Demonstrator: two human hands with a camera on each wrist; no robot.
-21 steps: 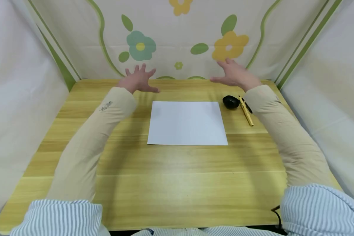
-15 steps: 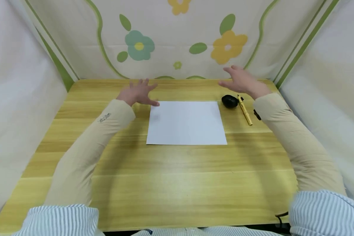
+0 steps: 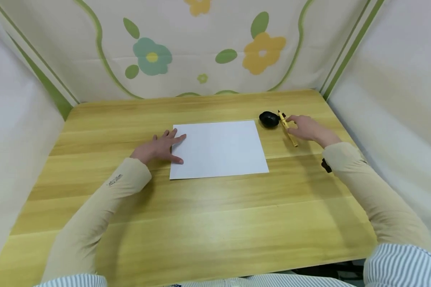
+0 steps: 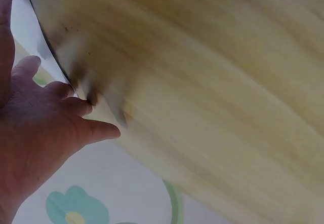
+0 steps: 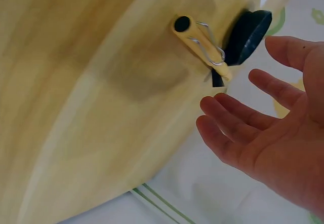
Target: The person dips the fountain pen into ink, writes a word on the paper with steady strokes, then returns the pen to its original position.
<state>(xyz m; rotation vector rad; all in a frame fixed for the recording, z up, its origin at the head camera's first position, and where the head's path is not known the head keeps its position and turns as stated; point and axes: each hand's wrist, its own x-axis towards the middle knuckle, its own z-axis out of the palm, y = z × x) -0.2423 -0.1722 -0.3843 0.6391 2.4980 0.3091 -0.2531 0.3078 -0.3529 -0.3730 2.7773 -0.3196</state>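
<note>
Yellow pen [image 5: 201, 51] just left of the right hand [image 3: 309, 128]

It lies on the surface [image 3: 215, 223] beside a rounded black object [image 3: 269, 119], long axis slanting from far left to near right. The right hand, nearer, holds nothing, fingers loosely spread. The left hand [image 3: 157, 148], fingers wide, is over the paper's [image 3: 220, 149] left edge; contact is unclear.

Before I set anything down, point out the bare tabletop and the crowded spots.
The widest bare patch of wooden tabletop lies between the sheet of white paper and the near edge. A slimmer strip separates paper from flowered cloth. Crowded right of the paper: black rounded object, yellow pen, right hand. The left hand covers part of its left edge.
</note>
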